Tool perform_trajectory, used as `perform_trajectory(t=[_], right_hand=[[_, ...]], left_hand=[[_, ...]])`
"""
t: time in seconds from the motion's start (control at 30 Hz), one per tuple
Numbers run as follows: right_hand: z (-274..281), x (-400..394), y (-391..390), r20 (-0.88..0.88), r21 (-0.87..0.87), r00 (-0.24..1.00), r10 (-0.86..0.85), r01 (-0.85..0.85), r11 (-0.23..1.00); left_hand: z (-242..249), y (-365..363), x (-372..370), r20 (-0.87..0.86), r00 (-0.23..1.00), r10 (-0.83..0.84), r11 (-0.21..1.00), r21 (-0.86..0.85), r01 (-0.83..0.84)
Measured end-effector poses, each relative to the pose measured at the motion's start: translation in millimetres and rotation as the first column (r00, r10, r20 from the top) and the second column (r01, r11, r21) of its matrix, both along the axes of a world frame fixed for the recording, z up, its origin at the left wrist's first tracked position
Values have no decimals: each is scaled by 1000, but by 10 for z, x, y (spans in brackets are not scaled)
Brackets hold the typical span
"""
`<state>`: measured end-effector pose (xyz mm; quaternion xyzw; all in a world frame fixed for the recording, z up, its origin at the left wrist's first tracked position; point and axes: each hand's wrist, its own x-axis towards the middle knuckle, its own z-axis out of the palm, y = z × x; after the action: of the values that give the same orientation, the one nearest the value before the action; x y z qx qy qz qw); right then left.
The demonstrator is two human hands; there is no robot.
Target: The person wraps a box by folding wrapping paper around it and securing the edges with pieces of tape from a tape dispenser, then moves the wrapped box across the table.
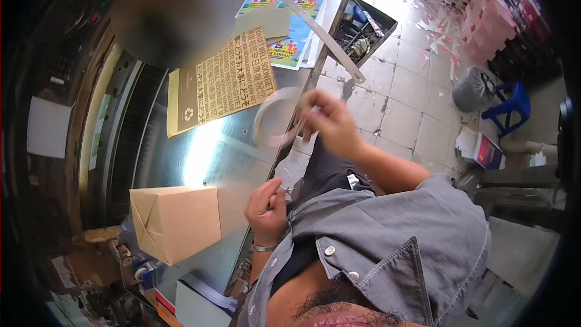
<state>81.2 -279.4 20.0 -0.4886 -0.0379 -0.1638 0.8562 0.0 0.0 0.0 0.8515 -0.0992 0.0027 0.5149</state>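
My right hand is closed, with bent fingers at the near edge of a pale roll of tape, which is blurred by motion over the table's edge. Lower down, my left hand has its fingers curled together beside the table edge. Whatever may be between those fingers is too small to make out. To its left, a box-shaped parcel in brown paper with folded ends sits on the shiny metal tabletop. Beyond the tape lies a brown printed paper bag, flat on the table.
A long metal ruler lies across blue printed sheets and sticks out past the table edge. An open drawer holds tools. A blue stool, a grey bag and pink paper scraps are on the tiled floor.
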Motion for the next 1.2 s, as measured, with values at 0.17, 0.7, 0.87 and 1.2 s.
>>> perform_trajectory(t=[0.17,0.7,0.87,1.2], right_hand=[[-253,343,-1137,35,-105,856,-515,516,850],[-2141,2028,-3886,-196,-834,205,-959,479,273],[-2323,2220,-4523,-398,-855,324,-859,209,475],[-2394,2005,-4383,-207,-949,631,-748,58,311]], left_hand=[[-2,-104,292,398,889,-225,901,433,34],[-315,-209,780,59,975,-213,514,856,61],[-354,-151,810,62,967,-248,509,858,76],[-171,-235,792,17,985,-169,490,869,69]])
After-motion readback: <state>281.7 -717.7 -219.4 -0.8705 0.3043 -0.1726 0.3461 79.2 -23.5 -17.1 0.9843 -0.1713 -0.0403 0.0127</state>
